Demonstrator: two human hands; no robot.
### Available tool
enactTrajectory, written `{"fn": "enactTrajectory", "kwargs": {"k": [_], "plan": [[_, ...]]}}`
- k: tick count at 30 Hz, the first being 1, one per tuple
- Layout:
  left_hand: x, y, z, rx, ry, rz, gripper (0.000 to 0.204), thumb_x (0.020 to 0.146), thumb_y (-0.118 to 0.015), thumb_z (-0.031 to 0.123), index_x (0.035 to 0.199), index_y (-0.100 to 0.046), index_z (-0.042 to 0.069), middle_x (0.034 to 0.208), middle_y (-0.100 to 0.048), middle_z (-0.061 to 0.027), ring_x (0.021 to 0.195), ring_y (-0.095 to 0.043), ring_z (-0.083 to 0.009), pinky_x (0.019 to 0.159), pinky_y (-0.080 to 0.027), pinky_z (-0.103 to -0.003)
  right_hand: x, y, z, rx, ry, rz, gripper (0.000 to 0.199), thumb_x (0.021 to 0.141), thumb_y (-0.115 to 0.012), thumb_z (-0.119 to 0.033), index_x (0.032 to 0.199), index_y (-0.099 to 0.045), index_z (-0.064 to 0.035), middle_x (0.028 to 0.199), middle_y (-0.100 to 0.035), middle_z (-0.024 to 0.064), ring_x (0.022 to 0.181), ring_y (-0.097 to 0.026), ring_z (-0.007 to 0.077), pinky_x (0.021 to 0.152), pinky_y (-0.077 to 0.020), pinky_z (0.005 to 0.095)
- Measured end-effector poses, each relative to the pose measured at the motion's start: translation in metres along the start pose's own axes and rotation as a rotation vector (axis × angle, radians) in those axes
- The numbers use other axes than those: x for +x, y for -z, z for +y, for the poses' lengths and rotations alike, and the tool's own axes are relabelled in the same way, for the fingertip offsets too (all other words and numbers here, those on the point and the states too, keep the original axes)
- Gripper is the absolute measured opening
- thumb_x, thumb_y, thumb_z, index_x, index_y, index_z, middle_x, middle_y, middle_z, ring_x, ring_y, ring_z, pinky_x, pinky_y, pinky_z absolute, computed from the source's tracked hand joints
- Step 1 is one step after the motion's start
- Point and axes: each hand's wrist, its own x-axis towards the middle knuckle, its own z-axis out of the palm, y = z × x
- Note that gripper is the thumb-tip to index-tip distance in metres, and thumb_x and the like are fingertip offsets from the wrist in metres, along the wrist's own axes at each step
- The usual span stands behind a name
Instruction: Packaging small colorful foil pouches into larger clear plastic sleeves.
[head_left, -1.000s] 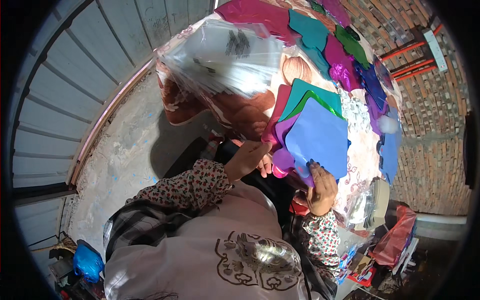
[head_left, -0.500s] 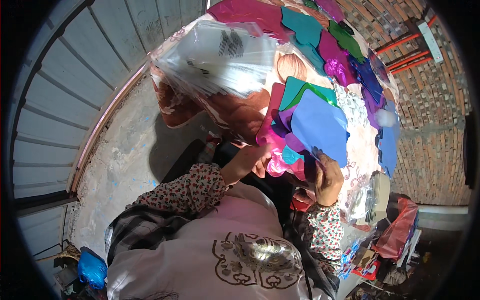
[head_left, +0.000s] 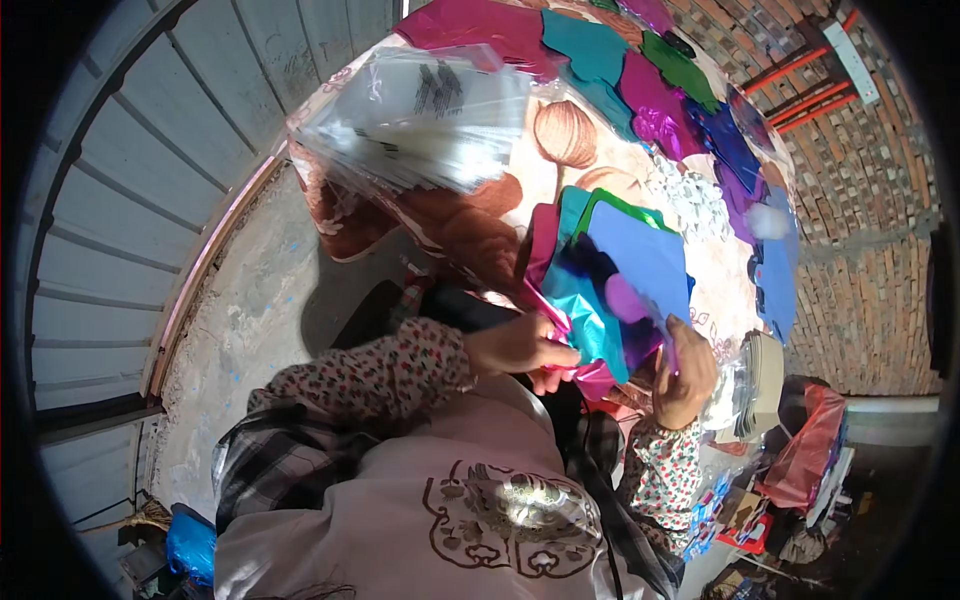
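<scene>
Sheets (head_left: 588, 315), glossy teal, pink and purple, are pinched between closed fingers (head_left: 556, 354) of left hand (head_left: 515, 347) and right hand (head_left: 690, 378).

Bags (head_left: 425, 115) lie behind and left of the stacked sheets (head_left: 645, 255).

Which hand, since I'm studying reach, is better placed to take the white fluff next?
Probably the right hand: it lies nearer the white fluff; the left hand is farther off, at the pink foil.
</scene>
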Motion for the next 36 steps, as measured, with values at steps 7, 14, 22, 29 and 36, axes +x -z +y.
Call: {"fn": "enactTrajectory", "kwargs": {"k": [7,14,22,29,36], "plan": [[-0.027,0.062,0.061,0.561,0.085,0.077,0.030,0.085,-0.057,0.024,0.066,-0.060,0.001,0.054,-0.058,-0.0058,0.048,-0.058,-0.0125,0.045,-0.046,-0.025,-0.016,-0.012,-0.005,0.031,0.160,-0.008,0.024,0.080,-0.056,-0.006,0.101,-0.063,0.0034,0.091,-0.064,0.0172,0.081,-0.063,0.0308,0.072,-0.0496,0.0358],[-0.032,0.070,0.088,0.677,0.354,0.079,0.032,0.085,-0.059,0.029,0.069,-0.061,0.001,0.059,-0.060,-0.0053,0.049,-0.059,-0.0132,0.046,-0.048,-0.025,0.027,-0.046,-0.024,0.045,0.175,0.006,0.027,0.076,-0.059,-0.005,0.102,-0.064,0.0016,0.094,-0.064,0.0157,0.083,-0.062,0.0304,0.073,-0.0496,0.0363],[-0.037,0.087,0.074,0.542,0.287,0.176,0.030,0.085,-0.059,0.028,0.076,-0.062,-0.001,0.064,-0.063,-0.0084,0.054,-0.061,-0.0161,0.051,-0.050,-0.026,0.015,-0.053,-0.032,0.125,0.268,-0.290,0.042,0.067,-0.067,-0.011,0.107,-0.060,-0.0004,0.107,-0.060,0.0135,0.096,-0.057,0.0302,0.084,-0.0451,0.0401],[-0.053,0.084,0.048,0.353,0.027,0.032,0.018,0.087,-0.057,0.018,0.087,-0.060,0.000,0.079,-0.065,-0.0086,0.063,-0.061,-0.0138,0.059,-0.050,-0.026,0.017,-0.049,-0.027,0.126,0.223,-0.344,0.041,0.070,-0.067,-0.017,0.107,-0.061,-0.0003,0.111,-0.058,0.0144,0.098,-0.055,0.0317,0.086,-0.0431,0.0400],[-0.049,0.088,0.034,0.411,0.017,-0.004,0.019,0.090,-0.053,0.017,0.095,-0.058,-0.001,0.078,-0.064,-0.0077,0.062,-0.060,-0.0133,0.060,-0.048,-0.026,0.016,-0.050,-0.020,0.283,0.095,-0.345,0.042,0.070,-0.067,-0.017,0.107,-0.061,0.0007,0.110,-0.059,0.0157,0.098,-0.055,0.0325,0.086,-0.0434,0.0399]]}}
